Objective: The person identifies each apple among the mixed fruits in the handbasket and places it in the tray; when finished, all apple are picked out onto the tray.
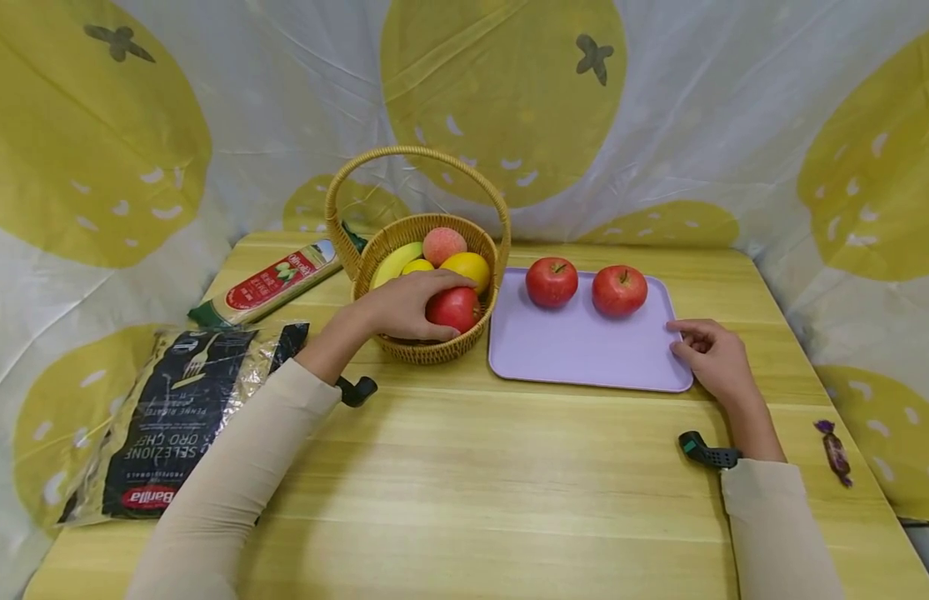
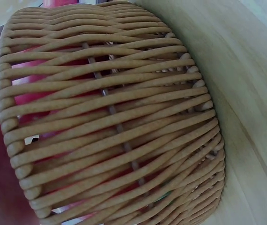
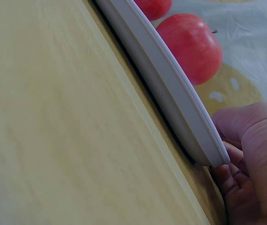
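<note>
My left hand [image 1: 406, 303] is inside a woven basket [image 1: 428, 353] and grips a red apple [image 1: 455, 312], fingers over its top and thumb at the near side. Around that apple lie bananas [image 1: 392, 265], a peach [image 1: 443, 244] and a yellow fruit [image 1: 467, 269]. In the left wrist view the basket's woven wall [image 2: 119, 117] hides most of the apple and the hand. At the right end of a lilac tray [image 1: 584, 354], my right hand [image 1: 715, 360] pinches the rim between thumb and curled fingers. Two red apples [image 1: 551, 282] stand on the tray.
Left of the basket lies a pack with a red label [image 1: 265, 286]. A dark and clear bag of penne [image 1: 167, 417] lies nearer, beside my left forearm. A wrapped candy [image 1: 835, 452] lies by the table's right edge. A patterned cloth [image 1: 501, 108] hangs behind the table.
</note>
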Motion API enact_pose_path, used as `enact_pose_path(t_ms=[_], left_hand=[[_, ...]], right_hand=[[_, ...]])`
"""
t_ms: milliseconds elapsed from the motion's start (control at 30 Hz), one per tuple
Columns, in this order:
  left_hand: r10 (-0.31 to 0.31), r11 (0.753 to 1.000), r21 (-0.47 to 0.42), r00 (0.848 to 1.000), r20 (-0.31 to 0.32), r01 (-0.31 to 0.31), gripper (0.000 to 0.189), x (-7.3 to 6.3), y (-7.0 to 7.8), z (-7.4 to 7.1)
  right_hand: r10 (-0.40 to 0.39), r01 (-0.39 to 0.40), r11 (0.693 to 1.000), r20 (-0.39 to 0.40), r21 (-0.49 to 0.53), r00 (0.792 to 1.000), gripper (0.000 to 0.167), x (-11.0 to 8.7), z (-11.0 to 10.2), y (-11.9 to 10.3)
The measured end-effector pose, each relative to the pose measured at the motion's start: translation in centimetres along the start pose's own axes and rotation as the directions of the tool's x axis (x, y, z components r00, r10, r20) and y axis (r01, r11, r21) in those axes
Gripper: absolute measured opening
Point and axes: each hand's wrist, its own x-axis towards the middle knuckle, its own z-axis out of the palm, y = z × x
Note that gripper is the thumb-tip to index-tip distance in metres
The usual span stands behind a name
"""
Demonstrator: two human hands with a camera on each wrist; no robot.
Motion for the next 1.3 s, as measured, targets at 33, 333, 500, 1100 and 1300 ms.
enact_pose_path(t_ms=[33, 333, 500, 1100, 1300], left_hand=[[0.001, 1.0, -0.004, 1.0, -0.005, -0.001, 0.073, 0.0, 0.0, 0.0], [0.041, 0.996, -0.074, 0.996, -0.084, -0.048, 0.072, -0.2, -0.5, 0.2], [0.039, 0.987, -0.145, 0.982, -0.186, -0.067, 0.074, -0.3, -0.6, 0.2], [-0.11, 0.861, -0.5, 0.928, -0.357, -0.09, 0.073, -1.3, 0.1, -0.3], [-0.172, 0.762, -0.639, 0.921, -0.35, -0.101, 0.071, -1.1, 1.0, -0.4]], right_hand=[[0.001, -0.001, 1.0, -0.001, 0.001, 1.0, 0.032, 0.0, 0.0, 0.0], [0.013, -0.013, 1.0, 0.001, -0.007, 1.0, 0.033, 0.0, 0.0, -0.1], [0.021, -0.021, 1.0, 0.006, -0.003, 1.0, 0.033, -0.1, 0.0, -0.2], [0.022, -0.022, 1.0, -0.003, 0.009, 1.0, 0.033, 0.0, 0.1, -0.3], [0.037, -0.037, 0.999, -0.006, 0.005, 0.999, 0.033, -0.1, 0.1, -0.3]])
